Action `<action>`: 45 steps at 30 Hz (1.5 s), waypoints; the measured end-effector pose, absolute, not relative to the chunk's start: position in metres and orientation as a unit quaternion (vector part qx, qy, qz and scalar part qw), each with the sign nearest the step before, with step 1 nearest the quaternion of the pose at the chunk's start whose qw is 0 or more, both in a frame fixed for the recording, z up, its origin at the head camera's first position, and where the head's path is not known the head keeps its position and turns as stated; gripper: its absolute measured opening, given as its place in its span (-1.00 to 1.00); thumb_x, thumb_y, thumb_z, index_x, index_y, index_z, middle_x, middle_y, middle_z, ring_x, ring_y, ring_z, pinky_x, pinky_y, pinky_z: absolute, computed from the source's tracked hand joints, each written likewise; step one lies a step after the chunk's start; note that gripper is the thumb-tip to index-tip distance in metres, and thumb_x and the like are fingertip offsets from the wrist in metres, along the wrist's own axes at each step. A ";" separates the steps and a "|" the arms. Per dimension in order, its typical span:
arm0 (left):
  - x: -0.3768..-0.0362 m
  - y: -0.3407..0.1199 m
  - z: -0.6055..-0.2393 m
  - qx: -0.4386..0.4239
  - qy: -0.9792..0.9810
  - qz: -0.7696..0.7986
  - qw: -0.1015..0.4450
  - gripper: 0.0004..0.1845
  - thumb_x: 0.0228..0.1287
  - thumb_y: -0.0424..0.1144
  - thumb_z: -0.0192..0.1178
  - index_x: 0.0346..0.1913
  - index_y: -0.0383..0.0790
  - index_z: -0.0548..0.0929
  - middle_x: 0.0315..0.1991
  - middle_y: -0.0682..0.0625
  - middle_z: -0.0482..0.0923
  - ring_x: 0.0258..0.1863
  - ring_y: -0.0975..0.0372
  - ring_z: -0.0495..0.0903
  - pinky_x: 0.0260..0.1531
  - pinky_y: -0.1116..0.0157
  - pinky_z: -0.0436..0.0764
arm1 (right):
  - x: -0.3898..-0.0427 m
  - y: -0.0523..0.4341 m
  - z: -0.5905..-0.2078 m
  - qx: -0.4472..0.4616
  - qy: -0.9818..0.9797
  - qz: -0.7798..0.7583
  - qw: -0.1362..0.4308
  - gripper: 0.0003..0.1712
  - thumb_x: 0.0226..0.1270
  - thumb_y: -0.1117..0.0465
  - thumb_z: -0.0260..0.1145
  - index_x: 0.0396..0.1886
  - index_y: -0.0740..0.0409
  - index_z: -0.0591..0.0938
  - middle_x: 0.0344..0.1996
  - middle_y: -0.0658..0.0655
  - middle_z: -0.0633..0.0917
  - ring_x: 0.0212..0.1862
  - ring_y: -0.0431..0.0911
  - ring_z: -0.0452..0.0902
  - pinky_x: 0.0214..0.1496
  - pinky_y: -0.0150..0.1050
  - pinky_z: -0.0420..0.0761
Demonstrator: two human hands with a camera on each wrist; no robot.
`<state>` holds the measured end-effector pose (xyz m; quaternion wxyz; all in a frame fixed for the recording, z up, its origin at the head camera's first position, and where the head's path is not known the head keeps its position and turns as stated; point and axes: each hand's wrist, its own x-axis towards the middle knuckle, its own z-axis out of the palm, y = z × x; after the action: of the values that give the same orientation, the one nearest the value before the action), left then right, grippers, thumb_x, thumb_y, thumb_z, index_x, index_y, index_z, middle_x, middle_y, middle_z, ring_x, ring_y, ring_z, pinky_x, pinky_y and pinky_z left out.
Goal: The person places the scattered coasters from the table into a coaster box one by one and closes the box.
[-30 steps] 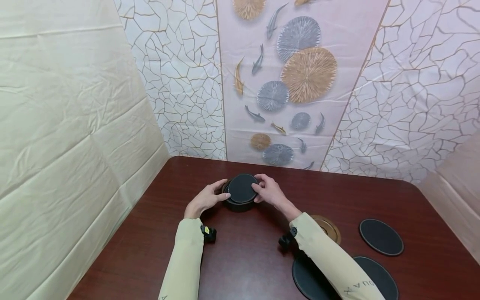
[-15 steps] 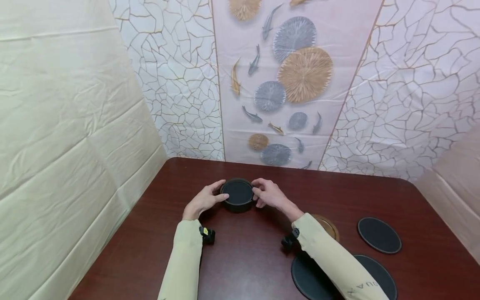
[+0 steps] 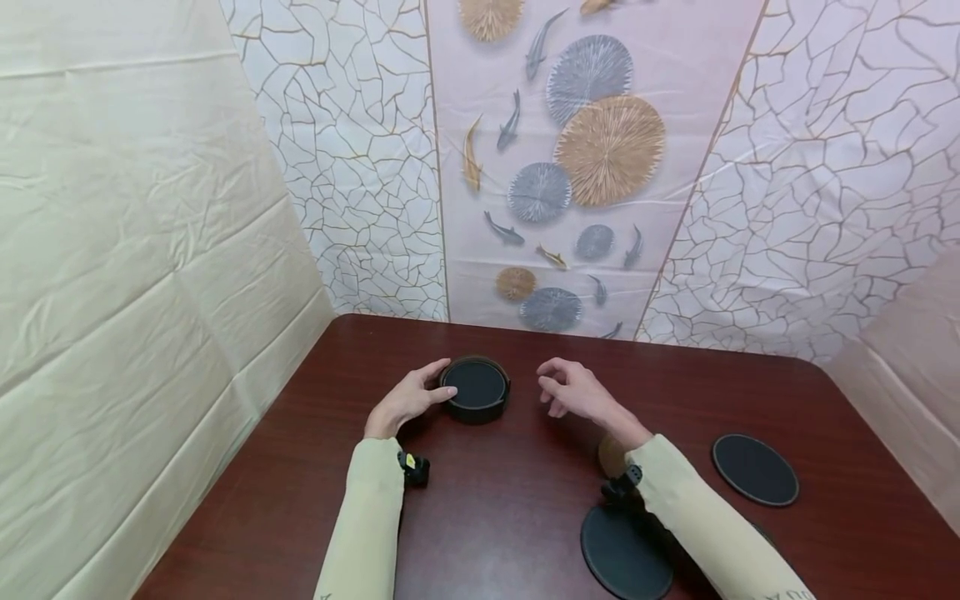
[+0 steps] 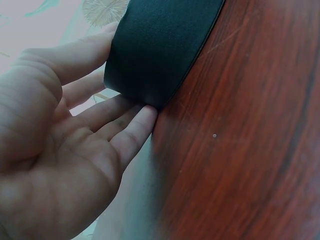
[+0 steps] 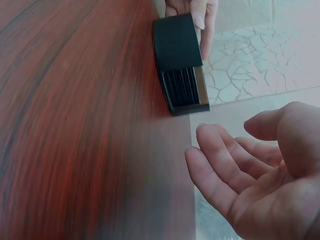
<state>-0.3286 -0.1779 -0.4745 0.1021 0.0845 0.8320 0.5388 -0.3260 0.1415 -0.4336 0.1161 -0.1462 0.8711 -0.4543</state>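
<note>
A round black coaster holder [image 3: 476,389] stands on the dark red table [image 3: 495,483], with black coasters stacked inside; its side slot shows their edges [image 5: 184,85]. My left hand [image 3: 408,400] holds it from the left, thumb and fingers set round its wall [image 4: 160,45]. The left hand's palm [image 4: 65,140] fills the left wrist view. My right hand [image 3: 573,390] hovers a short way right of the holder, fingers loosely curled and holding nothing [image 5: 250,170].
Loose black coasters lie at the right: one [image 3: 753,469] near the right edge, a larger-looking one [image 3: 626,552] by my right sleeve. A brown disc [image 3: 611,457] peeks out behind the right wrist. Patterned sheets wall off the far and left sides.
A black coaster held over the holder dropped into it. My right hand then let go and drew back to the right. The left hand stayed on the holder.
</note>
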 end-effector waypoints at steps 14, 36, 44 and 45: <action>-0.328 -0.177 -0.473 0.085 0.835 0.535 0.099 -0.28 0.31 -0.12 0.30 0.49 0.05 0.28 0.47 -0.02 0.28 0.49 0.11 0.21 0.41 0.07 0.29 | -0.304 0.197 -0.424 -0.153 0.897 -0.407 0.082 -0.64 0.52 0.15 0.13 0.17 0.24 0.51 -0.32 0.34 0.69 -0.46 0.10 0.67 -0.35 -0.08 0.70; -0.328 -0.178 -0.474 0.082 0.828 0.544 0.111 -0.27 0.31 -0.14 0.30 0.50 0.03 0.26 0.48 -0.03 0.27 0.49 0.09 0.21 0.39 0.06 0.32 | -0.267 0.266 -0.423 -0.140 0.915 -0.373 0.057 -0.53 0.49 0.04 0.17 0.22 0.23 0.45 -0.36 0.22 0.67 -0.47 0.01 0.63 -0.36 -0.21 0.67; -0.329 -0.179 -0.473 0.076 0.824 0.551 0.112 -0.27 0.31 -0.12 0.30 0.50 0.04 0.26 0.47 -0.03 0.28 0.49 0.09 0.21 0.39 0.06 0.32 | -0.255 0.295 -0.423 -0.121 0.926 -0.353 0.054 -0.44 0.47 -0.03 0.20 0.26 0.25 0.42 -0.37 0.21 0.67 -0.52 -0.03 0.58 -0.43 -0.19 0.64; -0.329 -0.180 -0.473 0.076 0.823 0.551 0.113 -0.26 0.31 -0.13 0.30 0.50 0.04 0.26 0.47 -0.03 0.28 0.49 0.09 0.22 0.38 0.06 0.33 | -0.254 0.299 -0.423 -0.117 0.928 -0.350 0.050 -0.44 0.47 -0.03 0.20 0.26 0.25 0.41 -0.36 0.21 0.67 -0.52 -0.03 0.58 -0.44 -0.19 0.64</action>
<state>-0.3289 -0.1795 -0.4731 0.1129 0.0760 0.8230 0.5515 -0.2544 0.2994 -0.4226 0.0504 -0.1174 0.9280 -0.3500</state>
